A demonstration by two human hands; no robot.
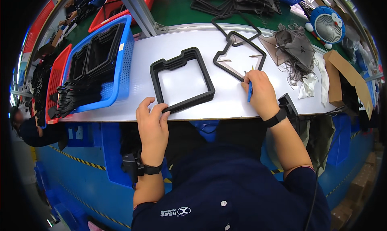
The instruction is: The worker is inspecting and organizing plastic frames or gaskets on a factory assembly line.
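A stack of black, roughly square frames with a notched far edge (pixel 207 79) lies on the white tabletop. My left hand (pixel 152 120) is at its near left corner, thumb and forefinger closed on the edge. Farther right lies a single black frame (pixel 262 61), with thin sheet scraps inside its opening. My right hand (pixel 260 94) rests over that frame's near corner. Between its fingers is a slim blue-handled tool (pixel 250 91) with a pointed tip; the fingers hide what kind it is. Another black frame (pixel 238 14) overlaps the single frame's far end.
At left a blue basket (pixel 125 55) holds black frames, beside a red basket (pixel 60 71). Dark mesh pieces (pixel 296 47) are heaped at right, near white scraps (pixel 308 85), a cardboard box (pixel 334 81) and a blue fan (pixel 328 25). More frames (pixel 242 1) lie on the green surface behind.
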